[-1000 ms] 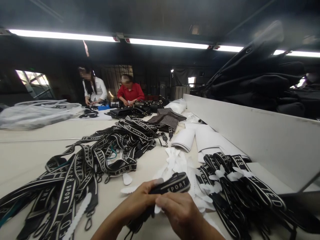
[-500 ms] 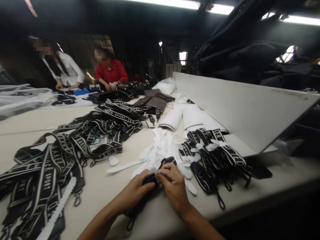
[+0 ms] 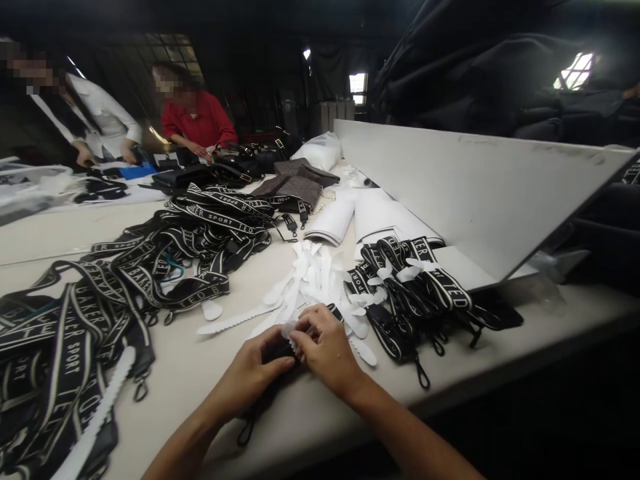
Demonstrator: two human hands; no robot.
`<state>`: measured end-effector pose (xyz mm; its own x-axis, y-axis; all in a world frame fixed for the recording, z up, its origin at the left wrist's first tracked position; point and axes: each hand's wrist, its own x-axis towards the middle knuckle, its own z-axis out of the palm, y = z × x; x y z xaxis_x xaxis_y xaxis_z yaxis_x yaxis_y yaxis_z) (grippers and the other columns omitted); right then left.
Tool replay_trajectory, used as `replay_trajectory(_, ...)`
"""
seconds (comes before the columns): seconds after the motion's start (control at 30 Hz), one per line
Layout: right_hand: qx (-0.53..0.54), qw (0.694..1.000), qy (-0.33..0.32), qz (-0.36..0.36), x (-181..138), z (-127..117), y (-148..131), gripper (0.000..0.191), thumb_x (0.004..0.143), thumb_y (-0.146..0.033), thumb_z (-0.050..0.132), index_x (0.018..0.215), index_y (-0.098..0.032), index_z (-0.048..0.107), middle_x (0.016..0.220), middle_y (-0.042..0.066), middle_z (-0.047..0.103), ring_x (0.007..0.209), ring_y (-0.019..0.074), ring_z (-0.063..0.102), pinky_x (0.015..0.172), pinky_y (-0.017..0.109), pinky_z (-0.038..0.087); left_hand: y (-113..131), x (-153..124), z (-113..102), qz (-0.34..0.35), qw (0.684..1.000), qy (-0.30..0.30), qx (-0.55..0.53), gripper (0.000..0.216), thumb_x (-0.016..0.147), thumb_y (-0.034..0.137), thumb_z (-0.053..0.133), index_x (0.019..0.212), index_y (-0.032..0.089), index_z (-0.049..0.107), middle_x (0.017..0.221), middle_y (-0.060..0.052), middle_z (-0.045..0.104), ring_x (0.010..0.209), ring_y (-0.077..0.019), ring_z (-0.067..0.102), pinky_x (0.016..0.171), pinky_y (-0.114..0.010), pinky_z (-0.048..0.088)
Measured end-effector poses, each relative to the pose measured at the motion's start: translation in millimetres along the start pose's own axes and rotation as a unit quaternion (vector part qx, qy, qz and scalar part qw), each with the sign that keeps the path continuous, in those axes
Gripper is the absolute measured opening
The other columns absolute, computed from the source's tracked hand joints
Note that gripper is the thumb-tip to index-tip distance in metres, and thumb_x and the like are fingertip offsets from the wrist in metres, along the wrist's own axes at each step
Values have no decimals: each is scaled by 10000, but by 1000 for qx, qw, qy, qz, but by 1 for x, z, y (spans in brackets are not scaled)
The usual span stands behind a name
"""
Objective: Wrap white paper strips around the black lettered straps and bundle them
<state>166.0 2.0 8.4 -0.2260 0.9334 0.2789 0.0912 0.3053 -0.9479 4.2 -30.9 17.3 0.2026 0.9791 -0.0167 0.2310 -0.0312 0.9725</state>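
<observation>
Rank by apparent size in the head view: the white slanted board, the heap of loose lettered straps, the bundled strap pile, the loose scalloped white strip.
1. white slanted board
2. heap of loose lettered straps, near the board's size, so that order is unsure
3. bundled strap pile
4. scalloped white strip

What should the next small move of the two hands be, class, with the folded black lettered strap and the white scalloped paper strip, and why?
Probably draw the white scalloped paper strip tight round the folded black lettered strap. The right hand pinches the strip at the fold, the left hand pins the strap down, and the banded black straps lie alongside.
</observation>
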Motion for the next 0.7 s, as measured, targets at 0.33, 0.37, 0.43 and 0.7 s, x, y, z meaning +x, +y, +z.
replay_trajectory(0.33,-91,993,-21,72,2,3,4,122,825,-214,621,710,-176,601,539,-23,555,422,107,504,438,205,352,-6,-6,2,53,996,16,71,191,890,316,588,1038,199,619,1055,-57,674,1005,-227,604,941,-309,444)
replay_trajectory(0.37,-105,993,-14,57,2,5,9,124,831,-216,613,714,-176,608,552,-15,564,447,113,514,458,211,357,-6,-5,2,63,994,22,85,219,933,370,522,1027,196,616,1019,-58,672,963,-220,603,906,-303,449)
replay_trajectory(0.43,-120,992,-2,29,2,9,19,135,840,-227,600,715,-177,611,577,1,581,486,125,523,485,221,358,-8,-1,2,70,990,50,110,322,972,441,417,972,188,615,909,-51,659,856,-207,590,818,-293,450)
replay_trajectory(0.7,-100,994,31,17,1,13,31,137,838,-256,592,720,-189,604,655,25,632,602,162,558,543,238,358,-4,14,4,57,984,149,77,258,851,406,603,760,169,648,773,-41,655,795,-217,582,769,-294,431)
